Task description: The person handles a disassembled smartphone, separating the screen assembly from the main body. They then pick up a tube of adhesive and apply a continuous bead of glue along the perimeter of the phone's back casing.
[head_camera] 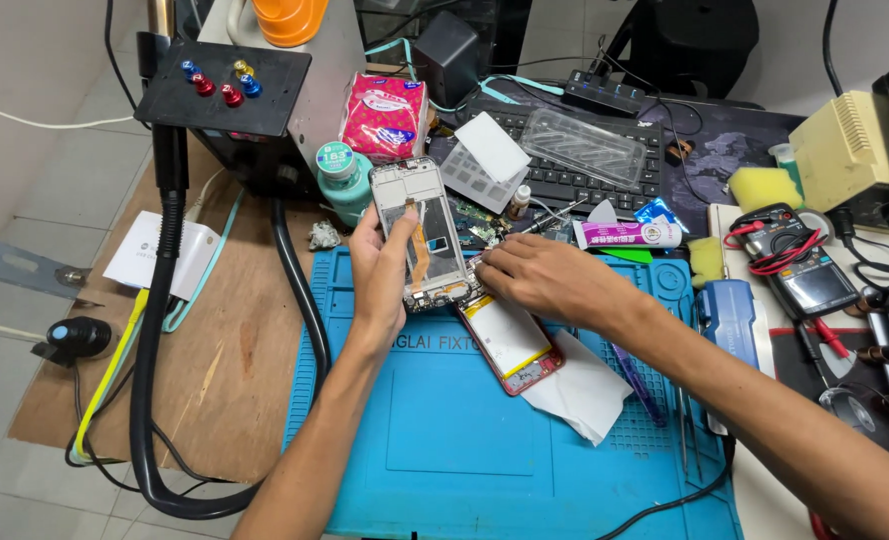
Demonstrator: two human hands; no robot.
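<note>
Phone frame in left hand, right hand fingers touching its base

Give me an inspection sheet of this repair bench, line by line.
Surface: blue repair mat on a brown board.
Job's things: opened phone frame, tilted up; second opened phone flat on the mat over white paper.
Clutter: teal bottle, pink tissue pack, keyboard, yellow sponge, multimeter.
Grippers: left hand holds the frame; right hand fingers at its lower edge.
Cables: thick black hose; red probe leads.
Surroundings: tiled floor.
</note>
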